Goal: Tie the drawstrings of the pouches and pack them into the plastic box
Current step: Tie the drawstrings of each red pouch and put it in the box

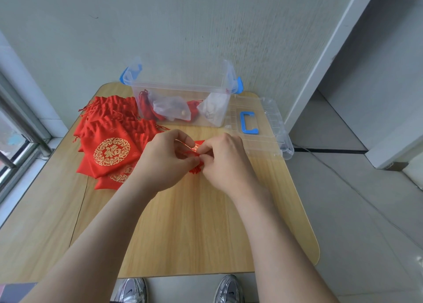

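A small red pouch [196,146] lies on the wooden table [183,222] between my hands, mostly hidden by them. My left hand [166,159] and my right hand [225,162] both pinch its red drawstring [196,168] at the pouch's near end. A pile of red pouches with gold round emblems [109,140] lies at the left. The clear plastic box [183,103] with blue latches stands at the table's far edge; inside it are red pouches and white translucent pouches.
The box's clear lid [261,128] with a blue handle lies flat to the right of the box, reaching past the table's right edge. A wall stands right behind the table and a window frame at the left. My shoes show below the near edge.
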### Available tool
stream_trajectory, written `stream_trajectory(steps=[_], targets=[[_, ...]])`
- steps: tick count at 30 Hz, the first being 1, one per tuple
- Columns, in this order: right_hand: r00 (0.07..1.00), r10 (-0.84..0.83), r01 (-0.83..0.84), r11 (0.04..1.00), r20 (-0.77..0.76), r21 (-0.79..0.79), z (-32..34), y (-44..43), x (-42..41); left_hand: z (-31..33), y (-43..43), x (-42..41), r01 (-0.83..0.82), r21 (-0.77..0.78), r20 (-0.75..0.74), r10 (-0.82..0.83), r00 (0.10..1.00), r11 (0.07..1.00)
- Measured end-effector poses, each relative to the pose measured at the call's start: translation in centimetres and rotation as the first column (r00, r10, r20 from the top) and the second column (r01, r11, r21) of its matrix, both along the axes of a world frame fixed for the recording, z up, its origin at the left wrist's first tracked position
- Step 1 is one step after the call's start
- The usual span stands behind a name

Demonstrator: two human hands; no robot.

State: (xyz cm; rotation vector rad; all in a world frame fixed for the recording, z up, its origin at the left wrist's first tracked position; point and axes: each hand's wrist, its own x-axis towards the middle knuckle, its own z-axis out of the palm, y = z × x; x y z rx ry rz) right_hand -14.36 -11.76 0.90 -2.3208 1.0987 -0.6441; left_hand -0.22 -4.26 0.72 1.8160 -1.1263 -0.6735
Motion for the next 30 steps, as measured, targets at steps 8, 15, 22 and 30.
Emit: stream_trajectory(steps=[8, 15, 22, 30], targets=[[0.989, -0.135, 0.114, 0.957, 0.06, 0.266, 0.2, -0.4, -0.1, 0.2, -0.1, -0.3, 0.012, -0.126, 0.24, 0.019, 0.971, 0.992], [0.933, -0.282, 0.015, 0.654, 0.225, 0.756, 0.1, -1.2, -0.6, -0.1, -0.3, -0.4, 0.066, -0.144, 0.22, -0.033, 0.975, 0.987], [0.83, -0.436, -0.188, 0.367, 0.347, 0.911, -0.1, -1.7, -0.7, 0.0, -0.2, -0.3, 0.029, -0.198, 0.184, 0.008, 0.983, 0.98], [0.823, -0.468, -0.139, 0.384, 0.322, 0.913, 0.0, -1.8, -0.8, -0.1, -0.3, -0.4, 0.091, -0.221, 0.263, -0.031, 0.964, 0.971]])
